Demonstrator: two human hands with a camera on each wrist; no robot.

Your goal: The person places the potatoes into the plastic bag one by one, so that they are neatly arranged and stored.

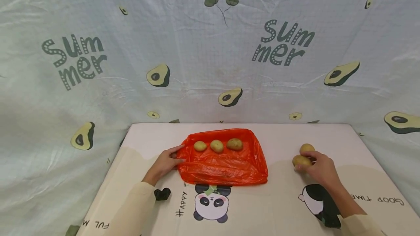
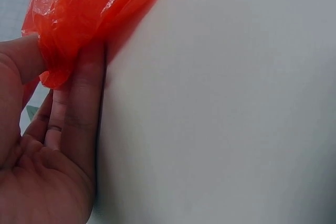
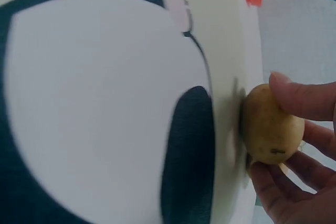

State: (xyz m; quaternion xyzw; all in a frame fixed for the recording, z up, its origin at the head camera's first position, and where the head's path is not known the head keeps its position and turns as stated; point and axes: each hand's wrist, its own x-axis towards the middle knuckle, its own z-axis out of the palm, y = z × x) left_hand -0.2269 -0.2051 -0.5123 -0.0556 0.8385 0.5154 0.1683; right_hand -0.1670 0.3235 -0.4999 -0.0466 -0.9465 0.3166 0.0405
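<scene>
A red plastic bag (image 1: pixel 226 172) lies spread open in a tray-like shape on the table, with three potatoes in a row along its far side; one is the rightmost potato (image 1: pixel 234 144). My left hand (image 1: pixel 165 161) is at the bag's left edge. In the left wrist view, its thumb and fingers pinch a fold of the red plastic (image 2: pixel 79 19). Off to the right, my right hand (image 1: pixel 319 167) grips a potato (image 3: pixel 270 127) between thumb and fingers, close above the tabletop. Just behind it sits another potato (image 1: pixel 307 148), mostly hidden in the right wrist view.
The pale table (image 1: pixel 279 210) carries printed pandas and lettering. Near my left forearm is a black heart-shaped mark (image 1: pixel 162 194). A hanging sheet (image 1: pixel 183 46) printed with avocados and words rises behind the table and along its sides.
</scene>
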